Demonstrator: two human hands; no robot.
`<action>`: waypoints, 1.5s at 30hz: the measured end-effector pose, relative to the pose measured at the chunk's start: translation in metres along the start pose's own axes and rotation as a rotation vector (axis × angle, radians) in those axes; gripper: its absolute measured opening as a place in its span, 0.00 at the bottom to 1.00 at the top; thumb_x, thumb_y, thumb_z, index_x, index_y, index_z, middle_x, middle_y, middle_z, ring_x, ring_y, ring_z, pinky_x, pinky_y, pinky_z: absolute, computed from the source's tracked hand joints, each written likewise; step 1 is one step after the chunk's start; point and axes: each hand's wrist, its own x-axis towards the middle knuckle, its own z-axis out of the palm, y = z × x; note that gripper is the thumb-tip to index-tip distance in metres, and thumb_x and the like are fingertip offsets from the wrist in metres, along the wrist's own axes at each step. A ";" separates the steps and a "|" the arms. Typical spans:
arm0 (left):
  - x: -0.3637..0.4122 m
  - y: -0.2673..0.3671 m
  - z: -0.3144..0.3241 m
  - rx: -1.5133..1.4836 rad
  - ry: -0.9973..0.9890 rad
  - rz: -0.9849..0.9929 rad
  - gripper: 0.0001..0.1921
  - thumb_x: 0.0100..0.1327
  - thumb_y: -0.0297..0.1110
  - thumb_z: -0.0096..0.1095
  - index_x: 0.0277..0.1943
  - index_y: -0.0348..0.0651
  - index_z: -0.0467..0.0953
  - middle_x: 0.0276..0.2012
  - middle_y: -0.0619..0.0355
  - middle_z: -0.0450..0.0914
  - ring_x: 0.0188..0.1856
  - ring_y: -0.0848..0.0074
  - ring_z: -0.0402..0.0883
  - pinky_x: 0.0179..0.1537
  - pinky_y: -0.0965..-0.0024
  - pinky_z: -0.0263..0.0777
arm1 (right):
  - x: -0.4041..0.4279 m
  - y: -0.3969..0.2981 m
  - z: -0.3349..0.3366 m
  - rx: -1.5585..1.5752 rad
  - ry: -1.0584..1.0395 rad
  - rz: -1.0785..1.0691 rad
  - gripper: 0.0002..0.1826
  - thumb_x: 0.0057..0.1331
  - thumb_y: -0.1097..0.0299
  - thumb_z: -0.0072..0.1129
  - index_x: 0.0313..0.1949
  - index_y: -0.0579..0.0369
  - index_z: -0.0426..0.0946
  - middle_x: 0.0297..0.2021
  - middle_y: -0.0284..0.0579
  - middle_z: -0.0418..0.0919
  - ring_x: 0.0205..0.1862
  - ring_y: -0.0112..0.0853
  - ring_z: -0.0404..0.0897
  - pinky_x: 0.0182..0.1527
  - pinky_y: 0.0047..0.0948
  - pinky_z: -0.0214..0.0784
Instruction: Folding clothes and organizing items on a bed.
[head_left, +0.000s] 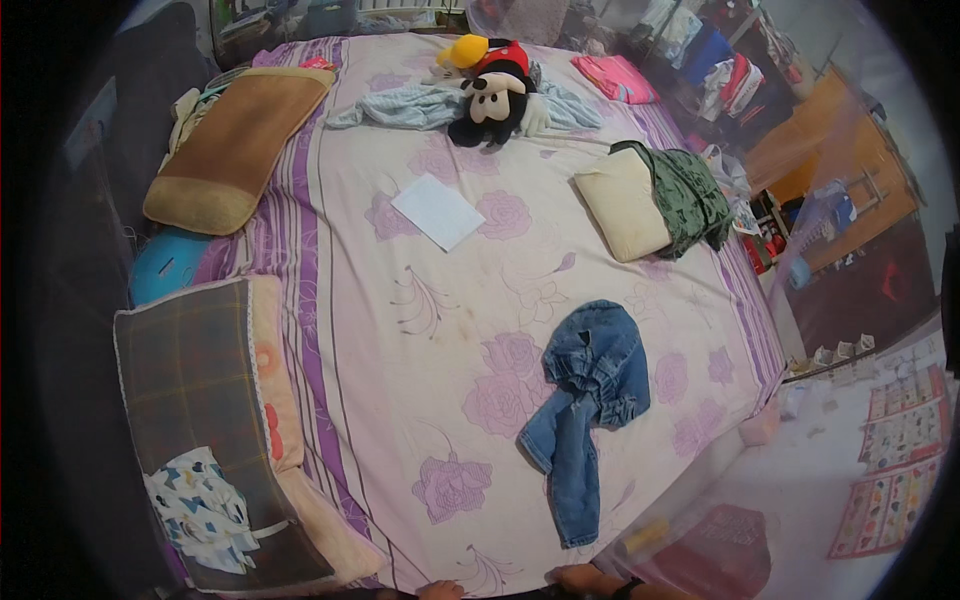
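Observation:
At the bottom rim of the view, my left hand (440, 590) rests at the near edge of a bed covered by a floral bed sheet (375, 322). My right hand (581, 580) touches the same edge further right, with a dark band on the wrist. Both hands are partly cut off, so whether they grip the sheet does not show. Just beyond my right hand lies a crumpled pair of blue jeans (576, 457), one leg stretched towards me. A folded white sheet of paper (439, 212) lies flat near the bed's middle.
Mickey Mouse plush (495, 94) lies on light blue cloth (412, 109) at the far end. Pillow (622, 202) with green fabric (690, 199) sits right. Brown pillow mat (240, 142), blue object (169, 262), plaid-covered pillow (187, 360) and patterned cloth (202, 510) line the left. Sheer netting (817, 165) hangs right.

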 end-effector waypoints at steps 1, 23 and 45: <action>0.001 0.000 0.000 0.000 0.006 -0.005 0.07 0.48 0.26 0.52 0.32 0.38 0.74 0.35 0.46 0.75 0.42 0.55 0.73 0.42 0.58 0.68 | -0.005 -0.005 -0.001 -0.007 0.000 -0.004 0.17 0.61 0.60 0.38 0.47 0.49 0.70 0.47 0.50 0.72 0.49 0.44 0.70 0.50 0.38 0.61; 0.021 -0.006 -0.028 -0.270 -0.093 0.065 0.12 0.53 0.33 0.53 0.39 0.37 0.73 0.35 0.43 0.75 0.37 0.51 0.72 0.39 0.55 0.65 | -0.044 0.169 -0.080 1.339 1.106 0.522 0.24 0.63 0.52 0.45 0.32 0.67 0.66 0.18 0.45 0.68 0.13 0.31 0.69 0.13 0.29 0.61; -0.065 -0.098 -0.005 -0.976 0.575 -0.651 0.09 0.58 0.38 0.52 0.40 0.46 0.70 0.33 0.58 0.73 0.32 0.67 0.76 0.29 0.64 0.71 | 0.020 0.215 -0.046 1.669 0.978 0.400 0.18 0.62 0.53 0.48 0.30 0.58 0.65 0.20 0.45 0.70 0.19 0.35 0.74 0.17 0.33 0.67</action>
